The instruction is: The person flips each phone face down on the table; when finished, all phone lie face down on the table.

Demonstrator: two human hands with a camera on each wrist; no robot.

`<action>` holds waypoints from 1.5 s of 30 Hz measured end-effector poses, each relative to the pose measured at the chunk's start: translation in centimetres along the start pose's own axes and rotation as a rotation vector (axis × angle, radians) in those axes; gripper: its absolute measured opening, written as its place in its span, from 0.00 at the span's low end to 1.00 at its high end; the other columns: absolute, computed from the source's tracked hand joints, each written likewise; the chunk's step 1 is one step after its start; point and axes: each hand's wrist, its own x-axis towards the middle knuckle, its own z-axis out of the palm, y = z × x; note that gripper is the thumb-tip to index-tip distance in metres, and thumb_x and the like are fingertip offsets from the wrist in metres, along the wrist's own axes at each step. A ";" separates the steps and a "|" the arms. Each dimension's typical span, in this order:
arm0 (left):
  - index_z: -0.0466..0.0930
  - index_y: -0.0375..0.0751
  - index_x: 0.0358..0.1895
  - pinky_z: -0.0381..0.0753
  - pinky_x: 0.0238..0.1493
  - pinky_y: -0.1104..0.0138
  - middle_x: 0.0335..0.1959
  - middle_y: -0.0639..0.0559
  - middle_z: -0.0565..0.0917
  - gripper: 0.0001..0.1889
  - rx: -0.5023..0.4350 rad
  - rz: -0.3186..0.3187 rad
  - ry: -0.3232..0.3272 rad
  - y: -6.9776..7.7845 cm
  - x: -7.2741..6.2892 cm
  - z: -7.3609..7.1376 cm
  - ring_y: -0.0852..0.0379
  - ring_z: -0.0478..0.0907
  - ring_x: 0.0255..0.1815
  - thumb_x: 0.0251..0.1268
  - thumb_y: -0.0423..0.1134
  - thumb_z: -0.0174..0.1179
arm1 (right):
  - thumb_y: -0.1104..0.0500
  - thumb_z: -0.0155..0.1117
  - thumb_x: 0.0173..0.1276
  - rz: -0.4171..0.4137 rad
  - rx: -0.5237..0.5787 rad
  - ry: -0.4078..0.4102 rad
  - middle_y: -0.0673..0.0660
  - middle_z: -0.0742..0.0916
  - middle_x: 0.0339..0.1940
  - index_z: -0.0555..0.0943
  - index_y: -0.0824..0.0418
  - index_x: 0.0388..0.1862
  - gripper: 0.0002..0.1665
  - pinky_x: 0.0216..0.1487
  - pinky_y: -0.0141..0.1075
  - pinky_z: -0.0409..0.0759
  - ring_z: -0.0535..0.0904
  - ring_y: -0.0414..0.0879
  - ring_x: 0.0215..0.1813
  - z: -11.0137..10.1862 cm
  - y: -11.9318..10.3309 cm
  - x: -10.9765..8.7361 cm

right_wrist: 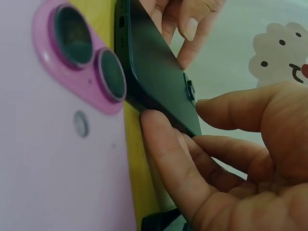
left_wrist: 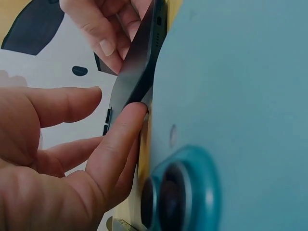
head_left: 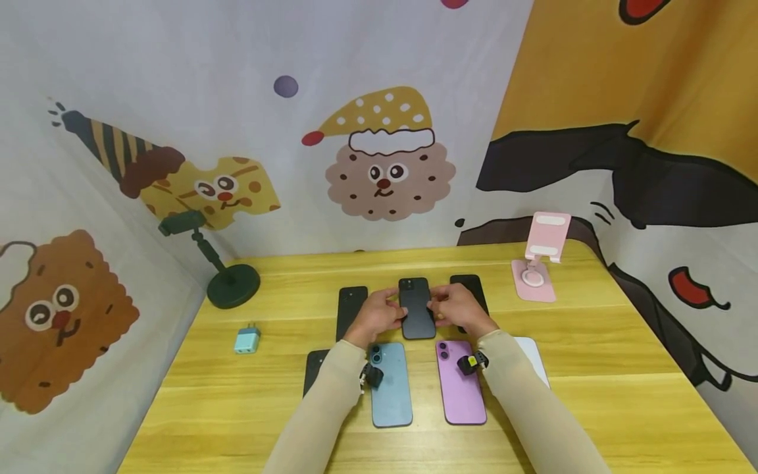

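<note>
A dark phone (head_left: 417, 316) lies back side up at the middle of the table, its camera block at the far left corner. My left hand (head_left: 379, 313) is at its left side; in the left wrist view one fingertip (left_wrist: 139, 111) touches the phone's edge, while another finger stands off its back. On the opposite side is my right hand (head_left: 458, 306), a fingertip (right_wrist: 155, 120) against the edge in the right wrist view. Neither hand's fingers wrap round it. Below the hands lie a blue phone (head_left: 392, 388) and a purple phone (head_left: 460, 395), both with cameras upward.
Black phones lie beside the left hand (head_left: 352, 304), beyond the right hand (head_left: 470, 286) and partly under the left sleeve (head_left: 312, 368). A white phone (head_left: 533, 355) is half hidden by the right sleeve. Around them stand a green stand (head_left: 233, 286), a blue charger (head_left: 247, 340) and a pink stand (head_left: 547, 237).
</note>
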 end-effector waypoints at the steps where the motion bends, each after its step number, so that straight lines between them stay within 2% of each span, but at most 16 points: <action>1: 0.68 0.40 0.80 0.90 0.54 0.58 0.56 0.40 0.81 0.34 0.002 0.001 -0.002 0.0 0.0 0.0 0.47 0.87 0.54 0.73 0.31 0.66 | 0.62 0.64 0.76 -0.001 0.003 -0.003 0.66 0.83 0.61 0.72 0.67 0.78 0.33 0.46 0.44 0.92 0.87 0.55 0.59 0.0 0.0 0.0; 7: 0.68 0.33 0.79 0.89 0.57 0.57 0.69 0.34 0.77 0.31 -0.009 0.009 -0.022 -0.1 0.0 -0.1 0.41 0.84 0.63 0.76 0.33 0.64 | 0.62 0.64 0.77 -0.005 0.031 -0.009 0.70 0.82 0.67 0.69 0.71 0.79 0.34 0.48 0.45 0.92 0.85 0.58 0.61 -0.3 -0.3 -0.4; 11: 0.70 0.29 0.76 0.88 0.59 0.55 0.72 0.32 0.76 0.27 -0.024 0.005 -0.028 -0.2 -0.2 -0.2 0.39 0.83 0.66 0.79 0.35 0.61 | 0.63 0.63 0.77 -0.008 0.049 -0.007 0.72 0.81 0.68 0.68 0.73 0.79 0.35 0.47 0.45 0.92 0.84 0.63 0.65 -0.3 -0.5 -0.8; 16: 0.74 0.31 0.74 0.88 0.59 0.55 0.71 0.35 0.78 0.25 -0.001 -0.003 -0.022 -0.1 -0.2 -0.2 0.40 0.84 0.63 0.79 0.38 0.61 | 0.63 0.63 0.78 -0.008 0.055 -0.010 0.73 0.81 0.68 0.68 0.74 0.78 0.34 0.48 0.45 0.91 0.85 0.64 0.64 -0.5 -0.5 -1.0; 21: 0.78 0.34 0.70 0.89 0.57 0.54 0.60 0.41 0.84 0.23 0.034 -0.001 -0.008 0.4 -0.3 0.1 0.48 0.85 0.52 0.79 0.41 0.63 | 0.61 0.62 0.79 -0.027 0.044 0.000 0.71 0.84 0.65 0.71 0.73 0.76 0.31 0.54 0.46 0.90 0.87 0.59 0.60 -1.1 -0.2 -1.0; 23: 0.79 0.35 0.70 0.89 0.57 0.54 0.56 0.40 0.84 0.23 0.049 0.011 0.000 0.6 -0.4 0.2 0.49 0.84 0.46 0.79 0.43 0.62 | 0.60 0.62 0.80 -0.047 0.041 0.002 0.70 0.86 0.62 0.73 0.73 0.75 0.30 0.56 0.46 0.90 0.88 0.57 0.58 -1.4 0.0 -1.1; 25: 0.79 0.36 0.70 0.88 0.56 0.54 0.56 0.41 0.85 0.23 0.075 0.030 0.011 0.9 -0.6 0.5 0.50 0.83 0.46 0.79 0.44 0.62 | 0.59 0.62 0.80 -0.073 0.034 0.003 0.70 0.86 0.61 0.73 0.72 0.75 0.29 0.56 0.45 0.90 0.88 0.56 0.57 -1.9 0.1 -1.2; 27: 0.80 0.37 0.70 0.87 0.56 0.53 0.59 0.41 0.85 0.23 0.094 0.062 0.013 1.1 -0.6 0.7 0.49 0.84 0.50 0.80 0.45 0.62 | 0.58 0.62 0.81 -0.097 0.023 0.004 0.70 0.86 0.60 0.74 0.72 0.74 0.29 0.56 0.44 0.90 0.88 0.56 0.56 -2.3 0.2 -1.3; 30: 0.80 0.38 0.69 0.86 0.58 0.53 0.62 0.43 0.85 0.23 0.094 0.113 0.014 1.3 -0.2 1.4 0.46 0.85 0.57 0.80 0.45 0.61 | 0.56 0.62 0.81 -0.111 0.019 0.018 0.69 0.86 0.61 0.75 0.70 0.74 0.29 0.56 0.44 0.89 0.87 0.57 0.56 -3.0 0.2 -1.5; 34: 0.80 0.37 0.69 0.86 0.60 0.52 0.60 0.43 0.86 0.22 0.044 0.157 -0.001 1.9 0.4 2.6 0.44 0.85 0.59 0.80 0.42 0.61 | 0.57 0.62 0.81 -0.116 0.022 0.054 0.70 0.84 0.65 0.76 0.70 0.73 0.28 0.57 0.45 0.89 0.85 0.61 0.61 -3.8 0.4 -1.6; 38: 0.79 0.34 0.70 0.86 0.61 0.53 0.57 0.43 0.86 0.23 -0.016 0.174 -0.034 2.5 0.8 4.0 0.42 0.84 0.60 0.79 0.41 0.61 | 0.57 0.61 0.82 -0.124 0.018 0.083 0.69 0.83 0.67 0.76 0.68 0.74 0.27 0.58 0.45 0.89 0.84 0.62 0.63 -4.8 0.9 -1.9; 45: 0.76 0.33 0.72 0.87 0.58 0.55 0.55 0.43 0.86 0.25 -0.061 0.177 -0.084 2.9 1.7 6.7 0.40 0.84 0.58 0.78 0.39 0.62 | 0.56 0.62 0.82 -0.132 0.001 0.149 0.69 0.84 0.65 0.76 0.68 0.73 0.27 0.55 0.42 0.90 0.84 0.61 0.61 -6.7 2.3 -2.4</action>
